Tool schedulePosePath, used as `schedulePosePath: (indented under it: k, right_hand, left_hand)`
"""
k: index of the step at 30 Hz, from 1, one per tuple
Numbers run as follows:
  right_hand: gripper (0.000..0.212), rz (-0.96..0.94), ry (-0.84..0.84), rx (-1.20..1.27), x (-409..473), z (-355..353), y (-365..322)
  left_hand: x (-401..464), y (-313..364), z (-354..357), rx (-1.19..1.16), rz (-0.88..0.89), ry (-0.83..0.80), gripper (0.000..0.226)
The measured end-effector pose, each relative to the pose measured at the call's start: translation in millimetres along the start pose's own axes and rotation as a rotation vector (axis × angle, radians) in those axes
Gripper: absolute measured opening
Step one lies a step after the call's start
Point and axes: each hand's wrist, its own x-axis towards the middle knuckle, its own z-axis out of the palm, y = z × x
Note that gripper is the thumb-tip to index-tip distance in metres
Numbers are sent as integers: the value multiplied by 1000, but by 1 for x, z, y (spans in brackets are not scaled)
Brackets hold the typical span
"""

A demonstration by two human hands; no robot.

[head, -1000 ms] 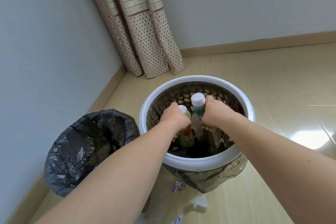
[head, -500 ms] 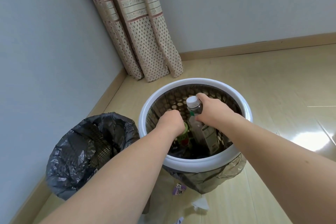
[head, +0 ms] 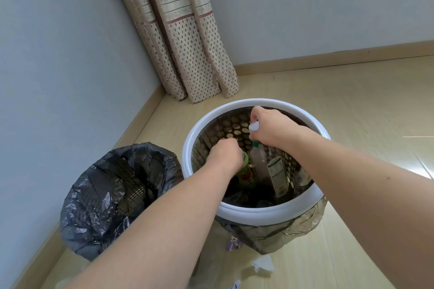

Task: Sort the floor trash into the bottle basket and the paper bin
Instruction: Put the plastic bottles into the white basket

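Observation:
A white-rimmed perforated bottle basket stands on the floor at centre. Both my hands reach inside it. My left hand grips the top of a small green bottle, whose cap it hides. My right hand holds the neck of a clear bottle with a white cap and a printed label, tilted against the basket's right wall. To the left stands the paper bin, lined with a black bag.
Scraps of trash lie on the wooden floor near the basket's base: a purple wrapper and white paper. A patterned curtain hangs in the corner behind. Grey walls close in on the left and at the back.
Both hands have sunk deeper into the basket with their bottles. The clear bottle has tilted and now leans low inside against the right wall.

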Motion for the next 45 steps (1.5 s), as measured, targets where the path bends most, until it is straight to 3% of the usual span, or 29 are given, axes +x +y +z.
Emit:
schedulePosePath:
  k: [10,14,17,22,27,36,45]
  right_hand:
    - [47,-10,17,22,-7,3,13]
    - [64,11,14,25,-12,2,11]
    - [64,31,12,-4,-17,-1,8]
    - [51,48,35,-70,-32,-14,-4]
    - [50,-45,163,-53,-59,-28,-36]
    - [47,-464,413,-63,-154,1,-136]
    - [41,-622,329,-31,-222,97,-214]
  left_hand:
    - [-5,-2,-5,-19,-7,-28,44]
    - [-8,-1,-17,-19,12,-45,29]
    - [-14,1,-36,-20,52,-26,23]
    - [-33,-8,-60,-18,190,55,30]
    - [-80,-25,-89,-42,316,283,35]
    - [-201,-133,-115,27,238,348,33]
    - [-303,-278,-70,0,110,289,28]
